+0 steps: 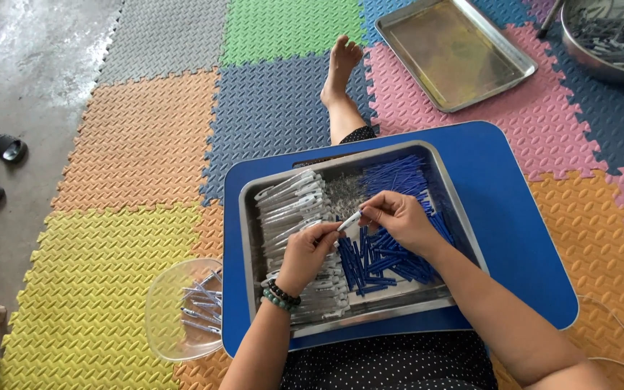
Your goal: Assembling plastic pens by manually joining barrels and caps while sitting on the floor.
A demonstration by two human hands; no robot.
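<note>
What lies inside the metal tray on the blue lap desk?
The metal tray holds clear pen barrels, small springs and blue refills. Both hands, left hand and right hand, cover part of the contents.

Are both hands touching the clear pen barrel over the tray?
Touching. The head view shows the left hand and right hand pinching opposite ends of the clear pen barrel.

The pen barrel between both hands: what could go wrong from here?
1. The clear pen barrel is pinched only by fingertips of the left hand and right hand; it might slip into the blue refills.
2. The metal tray rests on a blue lap board over the legs; a leg shift could tilt it.
3. The clear bowl sits at the board's edge, near the left elbow.
</note>
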